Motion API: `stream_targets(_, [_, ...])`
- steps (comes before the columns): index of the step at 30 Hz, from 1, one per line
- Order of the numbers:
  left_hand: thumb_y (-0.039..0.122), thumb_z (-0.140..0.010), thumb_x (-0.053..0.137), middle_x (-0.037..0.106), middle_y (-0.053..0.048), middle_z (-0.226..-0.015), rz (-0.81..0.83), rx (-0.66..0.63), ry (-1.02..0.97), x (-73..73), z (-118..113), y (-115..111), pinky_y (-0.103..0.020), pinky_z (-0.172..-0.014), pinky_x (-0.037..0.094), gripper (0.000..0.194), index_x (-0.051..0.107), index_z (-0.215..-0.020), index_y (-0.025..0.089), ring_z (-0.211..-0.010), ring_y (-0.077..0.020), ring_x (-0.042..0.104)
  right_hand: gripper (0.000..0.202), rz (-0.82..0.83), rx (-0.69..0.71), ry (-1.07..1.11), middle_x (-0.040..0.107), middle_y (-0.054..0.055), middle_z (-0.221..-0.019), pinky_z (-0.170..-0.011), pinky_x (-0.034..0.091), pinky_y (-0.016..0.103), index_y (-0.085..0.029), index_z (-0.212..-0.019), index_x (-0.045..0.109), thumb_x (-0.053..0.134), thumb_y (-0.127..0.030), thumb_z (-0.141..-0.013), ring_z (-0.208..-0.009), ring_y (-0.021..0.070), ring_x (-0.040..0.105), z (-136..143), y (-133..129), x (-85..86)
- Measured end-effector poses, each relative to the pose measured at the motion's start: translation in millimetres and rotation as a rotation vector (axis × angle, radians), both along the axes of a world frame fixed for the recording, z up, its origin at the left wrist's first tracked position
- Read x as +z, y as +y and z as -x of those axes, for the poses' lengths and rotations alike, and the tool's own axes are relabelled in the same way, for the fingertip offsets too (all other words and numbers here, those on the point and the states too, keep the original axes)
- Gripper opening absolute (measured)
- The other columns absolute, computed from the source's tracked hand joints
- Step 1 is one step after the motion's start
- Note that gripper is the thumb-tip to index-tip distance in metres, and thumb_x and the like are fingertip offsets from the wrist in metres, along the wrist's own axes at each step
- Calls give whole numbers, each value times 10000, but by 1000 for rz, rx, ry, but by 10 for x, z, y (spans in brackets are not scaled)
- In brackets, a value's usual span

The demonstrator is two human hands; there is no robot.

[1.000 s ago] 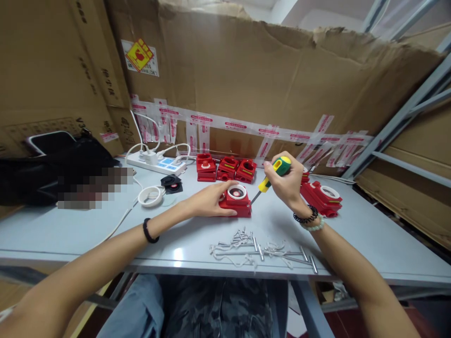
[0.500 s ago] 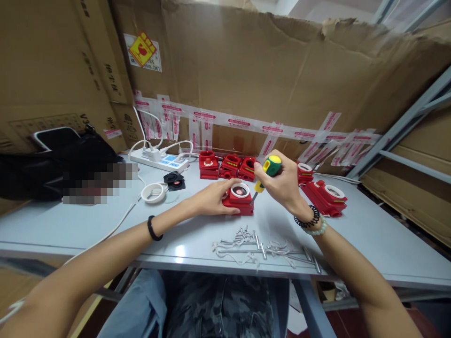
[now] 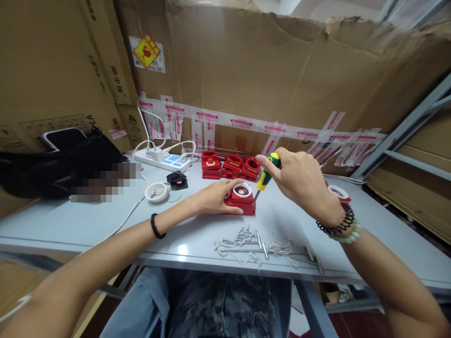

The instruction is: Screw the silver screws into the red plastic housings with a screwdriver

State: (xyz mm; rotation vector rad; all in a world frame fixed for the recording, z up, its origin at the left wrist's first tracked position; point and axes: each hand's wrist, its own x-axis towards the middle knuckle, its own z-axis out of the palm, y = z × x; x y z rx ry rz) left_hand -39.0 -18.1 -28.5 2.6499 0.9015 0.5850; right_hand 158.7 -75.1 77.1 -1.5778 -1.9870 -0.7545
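Note:
My left hand point(image 3: 220, 197) grips the left side of a red box-shaped housing point(image 3: 244, 208) that rests on the table. A white ring point(image 3: 242, 185) with a dark centre sits on top of that housing. In my right hand point(image 3: 299, 176) is a screwdriver point(image 3: 265, 177) with a green and yellow handle, tilted. Its tip meets the housing's right front corner; the screw there is too small to make out. Closer to the table edge lie several loose screws point(image 3: 244, 233) and metal T-shaped rods with white strings point(image 3: 264, 249).
Three red housings point(image 3: 231, 166) stand in a row at the back. Another, with a white ring point(image 3: 338, 191), is partly behind my right wrist. To the left are a white power strip point(image 3: 164, 160), a white ring-shaped roll point(image 3: 156, 192), black square parts point(image 3: 176, 180) and a black bag point(image 3: 66, 164).
My right hand has turned about the screwdriver, its wrist swinging to the right, and the handle has rotated. The left hand keeps its hold on the housing. The view has shifted slightly.

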Motion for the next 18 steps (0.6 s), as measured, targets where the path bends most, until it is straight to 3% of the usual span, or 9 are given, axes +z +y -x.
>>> stream_targets(7, [626,-753,613,512,-148,-1317,-2,-1,28,7,4,-7,-383,-957,424,835,308,-1406,206,-1170,-299,532,269,213,192,-149,561,28,-569,-519,239,304,-199,-699,546,515,-390,-886,-488,163,460,40,-68,217])
stream_targets(13, [636,-748,612,496,-144,-1336,12,-12,40,20,19,1,-390,-947,437,846,298,-1413,219,-1185,-306,522,163,393,440,-250,631,16,-680,-561,304,294,-219,-870,613,527,-358,-877,-574,158,525,-119,-43,371])
stream_targets(15, [637,-750,610,493,-149,-1339,10,-10,45,17,24,4,-391,-952,435,856,286,-1419,213,-1191,-308,517,188,362,388,-283,620,25,-661,-554,303,297,-208,-815,609,523,-364,-876,-569,160,522,-119,-1,355])
stream_targets(18, [636,-753,609,496,-159,-1335,6,-10,45,14,24,5,-396,-959,430,864,283,-1422,198,-1195,-314,513,341,261,129,-288,570,54,-581,-513,268,305,-187,-655,570,517,-445,-871,-520,170,498,-56,77,300])
